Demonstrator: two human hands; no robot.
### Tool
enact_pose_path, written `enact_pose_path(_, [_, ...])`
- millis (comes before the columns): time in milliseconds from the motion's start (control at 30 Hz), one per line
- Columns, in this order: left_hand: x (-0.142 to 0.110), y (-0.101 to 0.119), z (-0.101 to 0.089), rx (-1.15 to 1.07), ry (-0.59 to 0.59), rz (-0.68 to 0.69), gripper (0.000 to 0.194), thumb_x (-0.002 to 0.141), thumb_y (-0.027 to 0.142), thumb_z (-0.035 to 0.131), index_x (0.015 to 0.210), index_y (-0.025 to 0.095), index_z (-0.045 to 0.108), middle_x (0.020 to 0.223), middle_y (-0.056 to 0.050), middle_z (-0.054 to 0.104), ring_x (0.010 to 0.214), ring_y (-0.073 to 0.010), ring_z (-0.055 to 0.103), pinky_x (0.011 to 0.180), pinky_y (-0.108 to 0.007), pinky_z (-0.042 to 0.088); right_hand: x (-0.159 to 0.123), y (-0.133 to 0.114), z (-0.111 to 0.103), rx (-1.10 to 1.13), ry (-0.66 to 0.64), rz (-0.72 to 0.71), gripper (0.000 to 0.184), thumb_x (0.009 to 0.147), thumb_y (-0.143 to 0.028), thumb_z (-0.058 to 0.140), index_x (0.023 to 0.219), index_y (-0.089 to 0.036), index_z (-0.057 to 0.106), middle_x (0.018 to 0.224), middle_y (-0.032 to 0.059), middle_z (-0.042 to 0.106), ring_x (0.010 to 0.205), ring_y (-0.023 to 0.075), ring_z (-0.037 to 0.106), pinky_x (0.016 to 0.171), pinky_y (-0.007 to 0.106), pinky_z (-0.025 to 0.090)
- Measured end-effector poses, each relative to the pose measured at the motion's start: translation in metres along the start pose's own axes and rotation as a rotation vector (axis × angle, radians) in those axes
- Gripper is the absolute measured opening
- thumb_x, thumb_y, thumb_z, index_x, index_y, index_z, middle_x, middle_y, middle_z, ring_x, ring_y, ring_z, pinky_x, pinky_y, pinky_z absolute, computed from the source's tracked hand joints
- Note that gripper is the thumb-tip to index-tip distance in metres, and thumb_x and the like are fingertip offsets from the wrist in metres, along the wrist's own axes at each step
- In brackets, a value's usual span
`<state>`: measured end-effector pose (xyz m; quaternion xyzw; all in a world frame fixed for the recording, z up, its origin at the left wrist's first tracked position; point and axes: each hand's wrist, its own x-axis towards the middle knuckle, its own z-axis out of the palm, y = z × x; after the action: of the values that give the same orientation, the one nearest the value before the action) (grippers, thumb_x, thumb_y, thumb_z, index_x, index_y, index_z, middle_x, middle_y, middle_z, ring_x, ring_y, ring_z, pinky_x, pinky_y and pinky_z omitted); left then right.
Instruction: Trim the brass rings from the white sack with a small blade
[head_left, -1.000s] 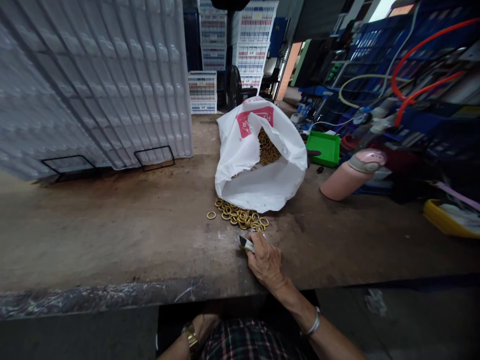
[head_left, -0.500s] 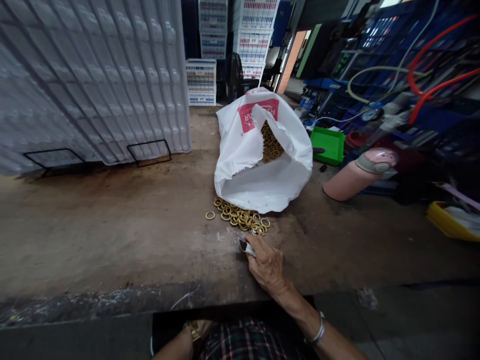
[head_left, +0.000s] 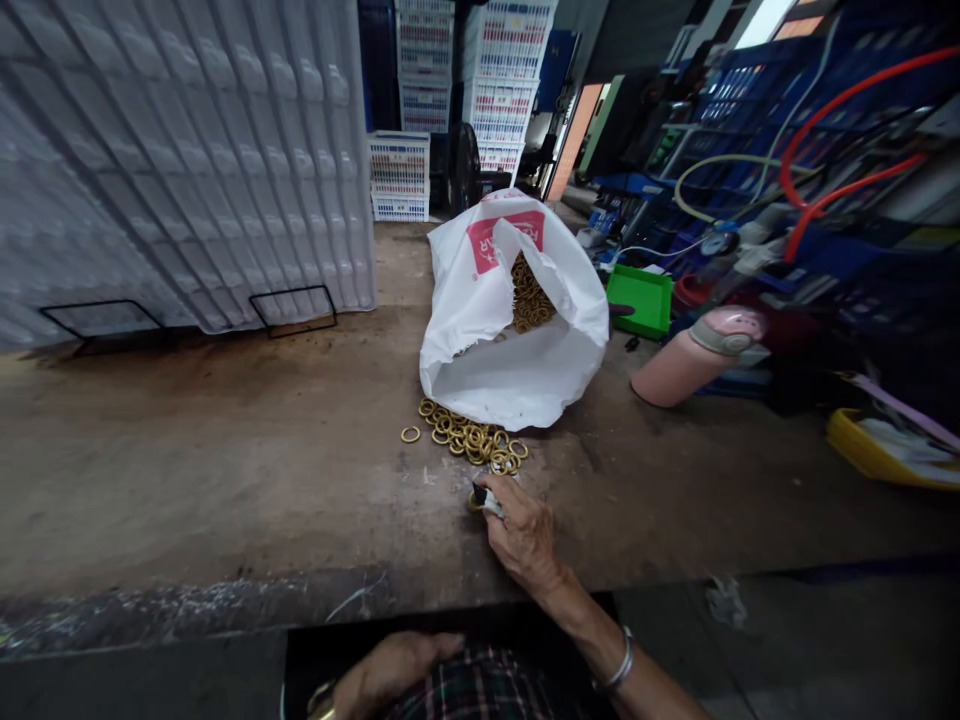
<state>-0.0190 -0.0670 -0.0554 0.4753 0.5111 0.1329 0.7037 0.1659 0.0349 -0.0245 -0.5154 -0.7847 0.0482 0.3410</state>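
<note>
On the table in front of me, my right hand [head_left: 525, 530] is closed on a small black-tipped tool with a whitish wrap [head_left: 489, 500]; its exact kind is unclear. A brass ring [head_left: 472, 503] shows at the dark tip, partly hidden. Just beyond the fingers lies a loose heap of brass rings [head_left: 469, 437], with a single ring [head_left: 410, 435] apart on its left. Behind the heap, a torn white sack [head_left: 517, 385] lies with its mouth towards me and many more rings inside. My left hand [head_left: 397, 665] is low at my lap, fingers stretched out, with nothing visible in it.
Ridged clear plastic trays [head_left: 285, 180] stand at left on black wire stands [head_left: 294, 310]. Right of the sack are a green tray [head_left: 641, 300], a pink bottle [head_left: 679, 365] and a yellow container [head_left: 877, 455]. White crates [head_left: 401, 170] and hoses [head_left: 806, 190] are farther back.
My left hand has come up further into view beside my lap. My right hand keeps its place near the heap, now with a ring showing at the tool's tip. The view has shifted slightly.
</note>
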Motion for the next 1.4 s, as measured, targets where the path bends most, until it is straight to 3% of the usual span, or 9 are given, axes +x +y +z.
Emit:
enact_pose_path(133, [-0.04,0.024,-0.01,0.123,-0.074,0.024,0.04,0.083,0.052,0.046,0.106,0.025,0.065,0.107,-0.002,0.064,0.104,-0.0235,0.054,0.094,-0.034,0.038,0.0,-0.004,-0.001,0.213,0.029,0.073,0.023,0.075,-0.01,0.045,0.09,-0.018,0.06,0.077,0.0019,0.068,0.067,0.0148,0.064,0.06,0.022,0.045])
enact_pose_path(267, [-0.059,0.053,-0.009,-0.018,0.114,0.092,0.04,0.079,0.053,0.051,0.099,0.021,0.064,0.094,-0.003,0.063,0.085,-0.0185,0.055,0.078,-0.029,0.043,0.0,-0.023,-0.003,0.421,0.08,0.216,0.013,0.083,-0.022,0.046,0.083,-0.018,0.059,0.071,0.0012,0.066,0.063,0.0121,0.062,0.06,0.02,0.047])
enact_pose_path(433, [-0.033,0.083,0.003,-0.273,0.512,0.262,0.062,0.072,0.061,0.055,0.112,0.014,0.05,0.071,-0.001,0.056,0.056,-0.0121,0.049,0.053,-0.024,0.044,-0.001,-0.048,-0.014,0.557,0.017,0.215,0.014,0.083,-0.023,0.046,0.083,-0.019,0.059,0.069,0.0005,0.064,0.062,0.0116,0.06,0.058,0.02,0.047])
enact_pose_path(533, [-0.016,0.092,0.008,-0.358,0.564,0.288,0.069,0.061,0.066,0.062,0.103,0.011,0.052,0.062,0.001,0.053,0.05,-0.0118,0.048,0.044,-0.022,0.039,-0.002,-0.055,-0.019,0.597,-0.022,0.268,0.015,0.083,-0.026,0.046,0.083,-0.019,0.059,0.068,0.0,0.063,0.059,0.0113,0.058,0.056,0.019,0.046])
enact_pose_path(667, [-0.014,0.099,0.011,-0.426,0.621,0.283,0.059,0.059,0.066,0.064,0.081,0.012,0.056,0.055,0.003,0.05,0.046,-0.0077,0.044,0.044,-0.018,0.036,-0.005,-0.059,-0.019,0.618,-0.05,0.323,0.017,0.083,-0.029,0.046,0.083,-0.019,0.059,0.07,0.0003,0.062,0.062,0.0117,0.057,0.059,0.02,0.046])
enact_pose_path(867, [-0.017,0.097,0.01,-0.412,0.63,0.266,0.057,0.06,0.066,0.063,0.079,0.013,0.055,0.052,0.005,0.047,0.044,-0.0069,0.04,0.042,-0.018,0.032,-0.002,-0.062,-0.022,0.659,-0.158,0.375,0.02,0.082,-0.034,0.046,0.079,-0.018,0.057,0.068,-0.0003,0.059,0.062,0.0122,0.055,0.057,0.021,0.043])
enact_pose_path(1067, [-0.012,0.087,0.012,-0.265,0.665,0.424,0.044,0.071,0.057,0.059,0.074,0.014,0.056,0.054,0.004,0.047,0.047,-0.0075,0.04,0.046,-0.02,0.033,0.003,-0.066,-0.027,0.629,-0.227,0.43,0.02,0.078,-0.037,0.049,0.069,-0.019,0.053,0.058,-0.0035,0.049,0.054,0.0108,0.045,0.05,0.021,0.036])
enact_pose_path(1267, [-0.013,0.087,0.007,-0.335,0.433,0.286,0.047,0.075,0.058,0.055,0.091,0.015,0.054,0.061,0.003,0.052,0.047,-0.0078,0.045,0.046,-0.02,0.036,0.002,-0.066,-0.026,0.67,-0.254,0.47,0.023,0.08,-0.038,0.046,0.067,-0.019,0.05,0.056,-0.0041,0.046,0.055,0.0109,0.044,0.052,0.021,0.036])
enact_pose_path(1400, [-0.018,0.09,0.006,-0.349,0.387,0.275,0.042,0.076,0.057,0.054,0.081,0.016,0.05,0.058,0.004,0.051,0.046,-0.0064,0.043,0.046,-0.019,0.035,-0.001,-0.066,-0.025,0.716,-0.279,0.486,0.024,0.082,-0.038,0.045,0.068,-0.019,0.051,0.055,-0.004,0.047,0.054,0.011,0.045,0.053,0.022,0.037])
